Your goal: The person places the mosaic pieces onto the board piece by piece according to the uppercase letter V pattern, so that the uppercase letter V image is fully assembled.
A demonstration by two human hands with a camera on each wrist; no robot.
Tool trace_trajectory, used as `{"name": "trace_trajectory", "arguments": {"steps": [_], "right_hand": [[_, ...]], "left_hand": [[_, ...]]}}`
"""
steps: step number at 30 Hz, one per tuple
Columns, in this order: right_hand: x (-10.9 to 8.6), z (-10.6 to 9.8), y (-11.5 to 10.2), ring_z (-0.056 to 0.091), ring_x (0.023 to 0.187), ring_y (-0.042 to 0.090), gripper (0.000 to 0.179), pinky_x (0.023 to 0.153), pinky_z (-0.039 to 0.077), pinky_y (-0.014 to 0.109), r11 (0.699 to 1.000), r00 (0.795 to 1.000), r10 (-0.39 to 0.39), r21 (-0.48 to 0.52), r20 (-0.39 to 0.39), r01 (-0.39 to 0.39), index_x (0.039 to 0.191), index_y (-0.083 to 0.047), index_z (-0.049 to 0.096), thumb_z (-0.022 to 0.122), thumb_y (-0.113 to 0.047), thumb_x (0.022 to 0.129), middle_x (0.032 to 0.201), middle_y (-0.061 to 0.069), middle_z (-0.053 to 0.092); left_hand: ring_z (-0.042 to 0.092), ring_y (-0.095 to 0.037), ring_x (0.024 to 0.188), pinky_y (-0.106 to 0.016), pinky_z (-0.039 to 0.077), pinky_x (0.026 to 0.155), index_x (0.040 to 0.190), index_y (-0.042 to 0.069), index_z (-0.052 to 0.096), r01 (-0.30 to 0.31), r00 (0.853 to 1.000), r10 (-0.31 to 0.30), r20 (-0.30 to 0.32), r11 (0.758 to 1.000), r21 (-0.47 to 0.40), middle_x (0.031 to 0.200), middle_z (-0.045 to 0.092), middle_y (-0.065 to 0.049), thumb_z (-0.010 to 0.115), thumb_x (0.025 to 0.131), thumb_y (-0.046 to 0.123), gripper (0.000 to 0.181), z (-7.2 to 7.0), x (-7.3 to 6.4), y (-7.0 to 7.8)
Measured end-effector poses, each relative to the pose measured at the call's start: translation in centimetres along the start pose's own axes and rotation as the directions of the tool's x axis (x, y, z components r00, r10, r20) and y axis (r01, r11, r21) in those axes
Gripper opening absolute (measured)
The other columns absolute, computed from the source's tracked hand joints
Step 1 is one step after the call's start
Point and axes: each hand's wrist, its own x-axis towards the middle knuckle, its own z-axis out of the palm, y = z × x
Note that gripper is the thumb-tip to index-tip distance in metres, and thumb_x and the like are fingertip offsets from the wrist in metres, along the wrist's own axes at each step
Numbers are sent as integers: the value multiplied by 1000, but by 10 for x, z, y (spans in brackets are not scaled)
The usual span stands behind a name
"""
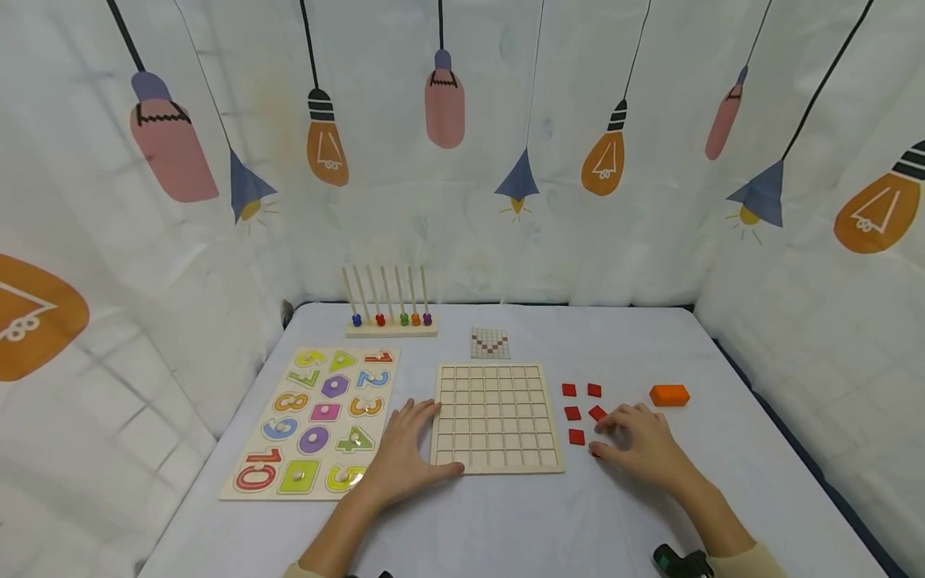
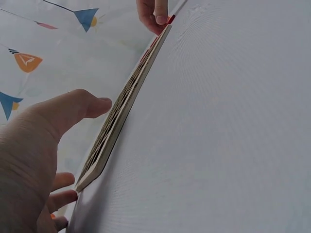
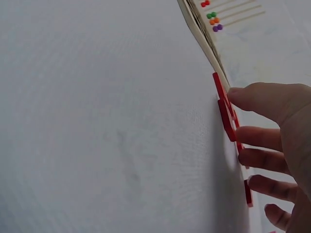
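Note:
A square wooden grid board with shallow cells lies flat on the table. My left hand rests at its near left corner, fingertips by the left edge and thumb by the front edge. In the left wrist view, this hand has thumb and fingers spread apart. My right hand hovers low over small red square tiles to the board's right. Seen from the right wrist, its thumb and fingers are apart, close around a red tile on the table; contact is unclear.
A number-and-shape puzzle board lies left of the grid. Behind stand a peg rack with coloured beads and a small pattern card. An orange block sits at right. Printed fabric walls surround the table.

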Motion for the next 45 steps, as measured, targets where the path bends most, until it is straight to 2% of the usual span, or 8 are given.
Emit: {"name": "trace_trajectory", "arguments": {"steps": [8, 16, 21, 26, 38, 45], "right_hand": [[-9, -6, -3, 57, 110, 16, 32, 90, 44, 44, 1000, 999, -11, -19, 40, 12, 107, -33, 82, 96, -49, 83, 103, -14, 70], [-16, -6, -1, 58, 107, 11, 26, 89, 41, 41, 998, 998, -60, 25, 0, 60, 106, -36, 82, 98, -33, 85, 101, -19, 70], [-18, -3, 1, 59, 106, 10, 26, 89, 39, 41, 997, 999, -49, 54, -1, 49, 106, -36, 83, 97, -30, 86, 102, -18, 72], [-18, -3, 2, 60, 107, 11, 25, 89, 39, 42, 997, 999, -37, 69, 5, 37, 107, -36, 83, 97, -33, 86, 102, -17, 72], [-12, -4, -3, 60, 104, 10, 24, 87, 37, 41, 994, 997, -76, 75, -19, 77, 106, -37, 83, 97, -33, 87, 99, -23, 72], [-8, -4, -7, 60, 105, 11, 26, 89, 40, 42, 994, 997, -74, 81, -15, 75, 108, -35, 83, 96, -27, 88, 101, -20, 73]], "left_hand": [[27, -48, 170, -66, 15, 142, 164, 10, 53, -11, 1000, 11, -8, 1000, 9, 173, 49, -12, 93, 71, 69, 117, 0, 0, 1], [28, -47, 169, -67, 16, 141, 163, 10, 54, -17, 1000, 17, -21, 1000, 16, 172, 50, -11, 94, 71, 69, 116, 2, 0, 1], [27, -45, 170, -66, 16, 142, 164, 12, 54, -11, 1000, 12, -16, 1000, 27, 173, 49, -9, 94, 71, 68, 116, 2, -1, 1], [23, -41, 173, -61, 12, 143, 166, 15, 51, 16, 1000, -16, 9, 999, 31, 176, 45, -6, 93, 71, 70, 117, 2, -1, 1], [22, -42, 173, -62, 12, 143, 166, 15, 51, 15, 1000, -15, 3, 1000, 28, 176, 45, -6, 93, 72, 70, 117, 1, -2, -1], [23, -42, 173, -62, 12, 143, 166, 14, 52, 11, 1000, -11, 4, 1000, 20, 175, 46, -6, 93, 72, 69, 117, 2, -2, 1]]}}
